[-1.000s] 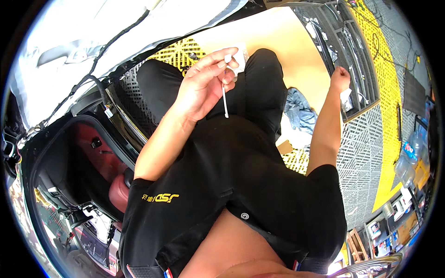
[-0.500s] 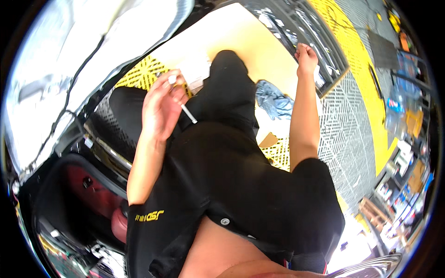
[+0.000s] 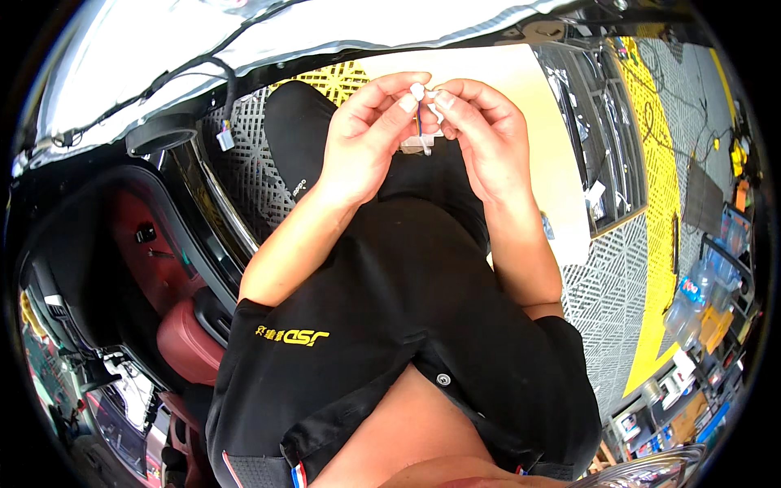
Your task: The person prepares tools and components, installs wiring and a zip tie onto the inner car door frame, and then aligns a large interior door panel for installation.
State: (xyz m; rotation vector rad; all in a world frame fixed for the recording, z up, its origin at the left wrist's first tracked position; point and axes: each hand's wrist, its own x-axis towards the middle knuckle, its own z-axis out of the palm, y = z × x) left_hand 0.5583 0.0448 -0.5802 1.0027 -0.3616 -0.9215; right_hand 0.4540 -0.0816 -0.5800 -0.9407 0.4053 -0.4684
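My left hand (image 3: 364, 138) and my right hand (image 3: 488, 134) are close together in front of my knees, thumbs and fingertips nearly meeting. Between the left thumb and forefinger is a small white piece (image 3: 418, 91). A thin stick-like length (image 3: 419, 122), partly dark and orange with a pale end, hangs below it; its exact kind cannot be made out. The right thumb and forefinger pinch another small white bit (image 3: 433, 96), mostly hidden by the fingertips. Just under the hands, a small pale box-like thing (image 3: 417, 143) is partly covered.
A beige board (image 3: 561, 183) lies beyond my knees. Right of it is a black tray (image 3: 602, 154) with loose pieces. On the left are a car's open doorway with a red seat (image 3: 189, 342) and a dangling wire connector (image 3: 225, 140). A rack with plastic bottles (image 3: 695, 289) stands far right.
My right hand has come in from over the tray to meet the left. The left hand has moved rightward and up, keeping the white piece and stick. The view has turned.
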